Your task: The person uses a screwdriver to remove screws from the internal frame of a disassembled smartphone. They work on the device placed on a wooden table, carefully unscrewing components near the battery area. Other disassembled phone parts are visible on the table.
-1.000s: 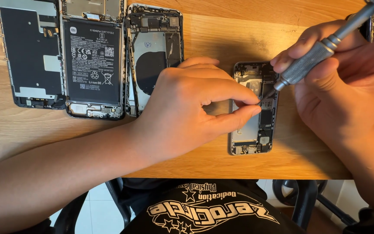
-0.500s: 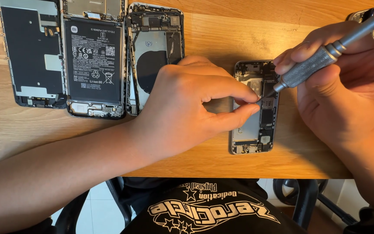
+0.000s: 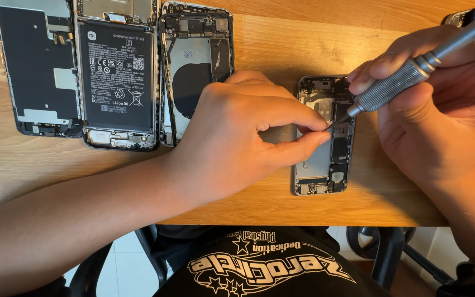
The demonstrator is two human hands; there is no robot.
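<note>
Left hand [image 3: 243, 137] pinching a tiny part over the open phone [image 3: 325, 137], right of centre near the table [image 3: 270, 55] edge; right hand [image 3: 430, 104] gripping the screwdriver [image 3: 408, 77]. Slipping tip (steep angle) could gouge the board.

Opened phone chassis [image 3: 325, 159] lies on wooden table [image 3: 281, 49]. Left hand [image 3: 237, 137] rests across its left edge, thumb and forefinger pinched over its middle. Right hand [image 3: 430, 104], right of chassis, grips a knurled metal screwdriver [image 3: 408, 74], tip at chassis interior. Three dismantled phones [image 3: 116, 77] lie well left of chassis.
</note>
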